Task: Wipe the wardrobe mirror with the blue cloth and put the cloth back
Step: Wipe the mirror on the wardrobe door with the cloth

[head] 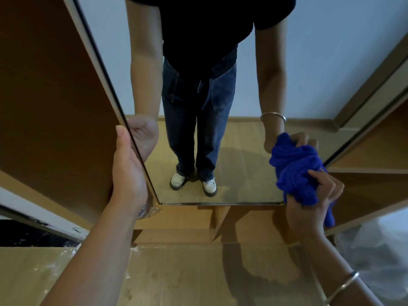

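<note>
The left hand grips the mirror's left edge, thumb on the wooden door beside it. The right hand clutches the bunched blue cloth against the glass at the lower right corner (just above the bottom edge). The mirror's middle stands uncovered between the hands.
</note>
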Action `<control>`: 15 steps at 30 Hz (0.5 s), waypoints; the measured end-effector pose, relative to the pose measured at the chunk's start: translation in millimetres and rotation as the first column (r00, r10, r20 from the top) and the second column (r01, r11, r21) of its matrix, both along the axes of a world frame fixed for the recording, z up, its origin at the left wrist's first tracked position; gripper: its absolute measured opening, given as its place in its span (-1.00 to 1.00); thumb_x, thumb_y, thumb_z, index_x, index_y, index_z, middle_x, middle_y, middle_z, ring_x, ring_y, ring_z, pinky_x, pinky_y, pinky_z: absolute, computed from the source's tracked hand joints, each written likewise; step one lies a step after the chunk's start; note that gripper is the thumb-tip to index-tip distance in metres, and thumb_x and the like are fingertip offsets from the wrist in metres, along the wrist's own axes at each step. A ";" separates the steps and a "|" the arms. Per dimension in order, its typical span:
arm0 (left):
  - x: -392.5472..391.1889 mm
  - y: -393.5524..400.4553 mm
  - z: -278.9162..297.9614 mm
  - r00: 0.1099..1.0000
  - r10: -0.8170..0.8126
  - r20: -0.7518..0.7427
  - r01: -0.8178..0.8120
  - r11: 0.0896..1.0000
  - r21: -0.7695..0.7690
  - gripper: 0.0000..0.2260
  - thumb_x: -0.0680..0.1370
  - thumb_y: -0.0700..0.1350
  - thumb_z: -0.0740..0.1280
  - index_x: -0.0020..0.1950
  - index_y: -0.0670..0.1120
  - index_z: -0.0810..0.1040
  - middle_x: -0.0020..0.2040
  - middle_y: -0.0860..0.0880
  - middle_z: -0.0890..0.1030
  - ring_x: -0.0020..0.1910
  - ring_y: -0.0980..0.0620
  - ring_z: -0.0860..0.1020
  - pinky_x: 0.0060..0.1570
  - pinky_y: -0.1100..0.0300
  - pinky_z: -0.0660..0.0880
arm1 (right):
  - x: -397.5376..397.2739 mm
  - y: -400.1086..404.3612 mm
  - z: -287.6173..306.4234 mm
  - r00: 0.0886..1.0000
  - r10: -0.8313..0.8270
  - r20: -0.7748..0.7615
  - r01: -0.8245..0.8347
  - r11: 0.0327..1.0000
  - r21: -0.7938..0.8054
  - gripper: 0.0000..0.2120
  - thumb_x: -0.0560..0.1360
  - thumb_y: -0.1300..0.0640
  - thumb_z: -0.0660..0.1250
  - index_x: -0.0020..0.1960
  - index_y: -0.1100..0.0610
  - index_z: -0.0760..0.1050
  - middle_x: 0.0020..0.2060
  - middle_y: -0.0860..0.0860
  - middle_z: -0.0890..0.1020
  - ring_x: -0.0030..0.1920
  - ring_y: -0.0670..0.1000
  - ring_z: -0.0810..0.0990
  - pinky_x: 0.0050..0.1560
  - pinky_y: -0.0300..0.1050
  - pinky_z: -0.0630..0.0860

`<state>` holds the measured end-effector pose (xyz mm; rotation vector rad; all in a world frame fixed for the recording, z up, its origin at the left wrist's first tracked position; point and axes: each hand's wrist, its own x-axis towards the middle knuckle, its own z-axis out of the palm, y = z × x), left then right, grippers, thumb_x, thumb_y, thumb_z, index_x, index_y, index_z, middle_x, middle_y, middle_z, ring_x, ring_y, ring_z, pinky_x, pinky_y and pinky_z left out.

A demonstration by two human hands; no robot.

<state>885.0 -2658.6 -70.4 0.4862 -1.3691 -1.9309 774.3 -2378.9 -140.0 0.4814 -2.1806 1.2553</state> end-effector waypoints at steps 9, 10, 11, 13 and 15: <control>9.4 2.8 -3.8 0.995 -0.026 0.094 0.014 0.991 0.133 -0.52 0.63 0.12 -0.05 0.47 -0.09 0.17 0.46 -0.04 0.28 0.42 0.12 0.26 0.40 0.16 0.12 | 19.4 -8.0 3.4 0.914 0.139 0.382 0.053 0.891 -0.452 -0.53 0.27 0.26 0.28 0.01 -0.20 0.27 0.11 0.01 0.37 0.04 -0.10 0.46 0.14 -0.02 0.44; 8.6 2.7 -4.2 0.986 -0.037 0.164 0.010 0.987 0.159 -0.49 0.62 0.13 -0.05 0.50 -0.11 0.09 0.52 -0.08 0.17 0.48 0.08 0.15 0.42 0.13 0.04 | 21.6 -12.9 3.7 0.905 0.141 0.401 0.078 0.872 -0.483 -0.54 0.27 0.26 0.27 0.00 -0.19 0.26 0.13 0.05 0.37 0.05 -0.08 0.46 0.17 0.04 0.44; 8.0 3.4 -3.3 0.973 -0.042 0.227 0.004 0.986 0.165 -0.47 0.63 0.12 -0.05 0.52 -0.13 0.03 0.54 -0.10 0.08 0.50 0.06 0.06 0.43 0.13 -0.01 | 23.6 -19.8 4.0 0.899 0.135 0.417 0.106 0.856 -0.506 -0.54 0.28 0.26 0.27 0.01 -0.18 0.25 0.16 0.08 0.36 0.09 -0.04 0.46 0.21 0.10 0.43; 4.8 3.5 -0.4 0.963 -0.045 0.266 0.003 0.988 0.154 -0.49 0.64 0.06 -0.05 0.50 -0.21 0.03 0.53 -0.13 0.09 0.50 0.03 0.07 0.40 0.19 0.07 | 26.7 -36.6 3.1 0.891 0.120 0.438 0.162 0.818 -0.552 -0.54 0.29 0.24 0.27 0.02 -0.17 0.21 0.21 0.11 0.31 0.15 0.03 0.44 0.23 0.12 0.42; 4.2 3.4 0.2 0.964 -0.043 0.261 0.001 0.987 0.161 -0.56 0.65 -0.03 0.01 0.45 -0.25 0.19 0.46 -0.15 0.28 0.43 -0.02 0.27 0.18 0.26 0.38 | 33.3 -54.7 1.6 0.890 0.120 0.439 0.191 0.778 -0.599 -0.57 0.31 0.22 0.27 0.05 -0.13 0.20 0.23 0.12 0.27 0.18 0.05 0.43 0.20 0.04 0.44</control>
